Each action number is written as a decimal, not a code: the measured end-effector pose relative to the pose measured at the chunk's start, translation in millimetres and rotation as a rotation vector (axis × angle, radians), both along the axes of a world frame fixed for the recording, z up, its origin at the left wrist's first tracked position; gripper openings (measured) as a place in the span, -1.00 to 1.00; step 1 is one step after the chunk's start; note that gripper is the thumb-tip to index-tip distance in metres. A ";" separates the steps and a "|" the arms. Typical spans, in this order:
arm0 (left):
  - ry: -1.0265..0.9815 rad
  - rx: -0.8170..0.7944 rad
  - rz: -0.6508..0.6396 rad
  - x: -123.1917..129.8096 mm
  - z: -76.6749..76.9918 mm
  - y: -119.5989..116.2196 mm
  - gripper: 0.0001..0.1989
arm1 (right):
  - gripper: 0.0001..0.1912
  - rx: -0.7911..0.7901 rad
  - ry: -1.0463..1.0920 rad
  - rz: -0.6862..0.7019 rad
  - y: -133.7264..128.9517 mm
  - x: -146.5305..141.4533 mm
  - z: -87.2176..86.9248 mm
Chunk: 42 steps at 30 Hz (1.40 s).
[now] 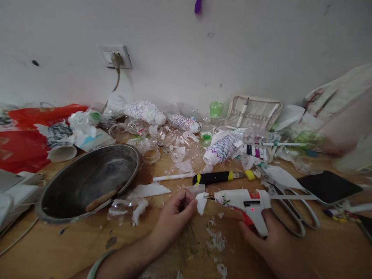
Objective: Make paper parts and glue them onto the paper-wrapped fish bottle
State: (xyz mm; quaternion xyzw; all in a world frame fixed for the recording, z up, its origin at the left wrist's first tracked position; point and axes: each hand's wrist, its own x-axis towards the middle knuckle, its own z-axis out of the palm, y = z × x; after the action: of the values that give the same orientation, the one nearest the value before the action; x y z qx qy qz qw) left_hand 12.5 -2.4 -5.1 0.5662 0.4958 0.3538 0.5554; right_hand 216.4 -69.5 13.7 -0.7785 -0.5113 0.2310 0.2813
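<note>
My left hand pinches a small white paper piece between thumb and fingers. In my right hand is a white hot glue gun with a red trigger and a lit red light. Its nozzle points left and meets or nearly meets the top edge of the paper piece; I cannot tell if they touch. Just beyond the gun lie a black and yellow utility knife and large scissors. A white paper fish with coloured scales rests behind the knife.
A metal basin with a wooden-handled tool in it stands at left. Two more paper fish lie by the wall amid plastic scraps. A pen case, a black flat object and a pale bag are at right. Paper shreds litter the table.
</note>
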 end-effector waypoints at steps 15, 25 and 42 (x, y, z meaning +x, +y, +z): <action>0.001 0.018 -0.029 0.5 -3.3 -0.2 -0.76 | -0.82 0.036 0.001 0.016 -0.4 -4.1 1.8; 0.024 0.018 -0.025 0.8 -2.1 1.4 -0.75 | -0.69 -0.023 0.032 -0.052 1.8 -4.7 8.7; 0.030 0.006 -0.006 1.2 -2.8 1.4 -0.77 | -0.72 -0.057 0.031 0.023 3.7 -2.2 -0.8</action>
State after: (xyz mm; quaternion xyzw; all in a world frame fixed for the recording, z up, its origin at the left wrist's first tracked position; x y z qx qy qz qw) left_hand 13.7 -1.0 -7.9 0.5746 0.5011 0.3451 0.5474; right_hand 214.1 -65.8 12.9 -0.7767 -0.5089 0.2607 0.2643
